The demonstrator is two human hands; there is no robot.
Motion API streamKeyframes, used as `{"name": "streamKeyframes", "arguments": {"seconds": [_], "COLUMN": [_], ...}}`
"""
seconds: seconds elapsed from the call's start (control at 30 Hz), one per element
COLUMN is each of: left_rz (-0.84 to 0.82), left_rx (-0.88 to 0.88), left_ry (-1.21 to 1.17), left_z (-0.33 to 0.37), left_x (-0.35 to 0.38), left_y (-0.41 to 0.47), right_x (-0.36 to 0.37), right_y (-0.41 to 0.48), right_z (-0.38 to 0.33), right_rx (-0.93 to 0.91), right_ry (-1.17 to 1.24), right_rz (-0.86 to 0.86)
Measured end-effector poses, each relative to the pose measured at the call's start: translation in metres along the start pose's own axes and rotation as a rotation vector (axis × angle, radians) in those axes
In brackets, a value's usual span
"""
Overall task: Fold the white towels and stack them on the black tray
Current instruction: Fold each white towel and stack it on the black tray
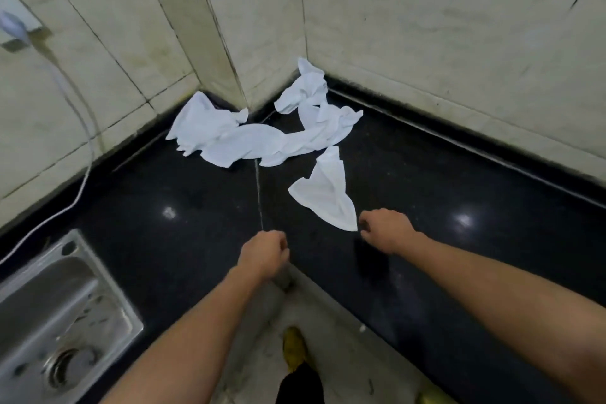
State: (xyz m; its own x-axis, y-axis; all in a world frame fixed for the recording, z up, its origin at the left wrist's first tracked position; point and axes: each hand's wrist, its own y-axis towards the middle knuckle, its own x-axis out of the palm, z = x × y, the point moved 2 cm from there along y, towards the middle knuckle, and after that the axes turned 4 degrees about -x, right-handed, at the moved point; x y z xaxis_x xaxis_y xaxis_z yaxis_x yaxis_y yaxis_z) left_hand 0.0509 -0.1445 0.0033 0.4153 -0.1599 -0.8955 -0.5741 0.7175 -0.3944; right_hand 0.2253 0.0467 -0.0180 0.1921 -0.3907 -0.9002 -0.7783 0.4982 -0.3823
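Observation:
Several crumpled white towels lie on a black stone counter (pixel 442 207) in a tiled corner. One small towel (pixel 323 193) lies apart, nearest to me, spread in a rough triangle. A larger twisted towel (pixel 229 138) stretches along the back. Another bunched towel (pixel 305 88) leans into the wall corner. My right hand (pixel 385 229) is at the near corner of the small towel, fingers curled, fingertips touching its tip; whether it pinches the cloth is unclear. My left hand (pixel 264 254) hovers over the counter's inner corner, fingers closed with nothing in them.
A steel sink (pixel 59 311) is set into the counter at the lower left. A white cable (pixel 82 154) runs down the left wall from a plug (pixel 13 29). Tiled walls close the back. The counter's inner edge drops to the floor, where my shoe (pixel 295 348) shows.

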Motion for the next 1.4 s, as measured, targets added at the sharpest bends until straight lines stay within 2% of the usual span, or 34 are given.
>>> {"name": "streamKeyframes", "arguments": {"seconds": [0.17,0.27,0.47,0.6,0.73,0.8,0.93,1.0,1.1,1.2,1.3,1.4], "left_rz": [-0.084,-0.081,-0.111,-0.162,-0.187,-0.195,-0.226,-0.231,-0.095,0.062,-0.029,-0.142], "left_rx": [0.12,0.145,0.067,0.027,-0.011,-0.01,-0.001,0.007,0.103,0.381,0.561,0.576], "left_ry": [0.023,-0.048,-0.26,-0.268,-0.198,-0.158,-0.079,-0.05,0.052,0.181,0.309,0.33], "left_z": [-0.024,-0.025,-0.007,0.004,0.005,0.005,0.0,-0.005,-0.009,-0.006,-0.002,-0.005], "left_x": [-0.017,-0.022,-0.011,0.002,0.013,0.014,0.014,0.013,0.008,0.006,0.01,0.013], "left_y": [0.064,0.105,0.174,0.195,0.196,0.194,0.185,0.178,0.173,0.177,0.186,0.194], "right_x": [0.01,0.015,0.026,0.038,0.038,0.027,-0.001,-0.009,-0.014,-0.012,-0.006,-0.003], "right_y": [0.022,0.03,0.052,0.065,0.072,0.081,0.118,0.143,0.176,0.198,0.198,0.184], "right_z": [-0.027,-0.039,-0.042,-0.038,-0.028,-0.018,0.003,0.008,0.006,-0.001,-0.002,0.009], "right_rx": [0.114,0.133,0.178,0.21,0.233,0.28,0.413,0.442,0.459,0.45,0.525,0.641], "right_ry": [0.035,0.054,0.055,0.072,0.198,0.281,0.488,0.543,0.569,0.513,0.556,0.686], "right_rz": [-0.018,-0.005,-0.029,-0.044,-0.063,0.004,0.257,0.288,0.239,0.128,0.134,0.204]}}
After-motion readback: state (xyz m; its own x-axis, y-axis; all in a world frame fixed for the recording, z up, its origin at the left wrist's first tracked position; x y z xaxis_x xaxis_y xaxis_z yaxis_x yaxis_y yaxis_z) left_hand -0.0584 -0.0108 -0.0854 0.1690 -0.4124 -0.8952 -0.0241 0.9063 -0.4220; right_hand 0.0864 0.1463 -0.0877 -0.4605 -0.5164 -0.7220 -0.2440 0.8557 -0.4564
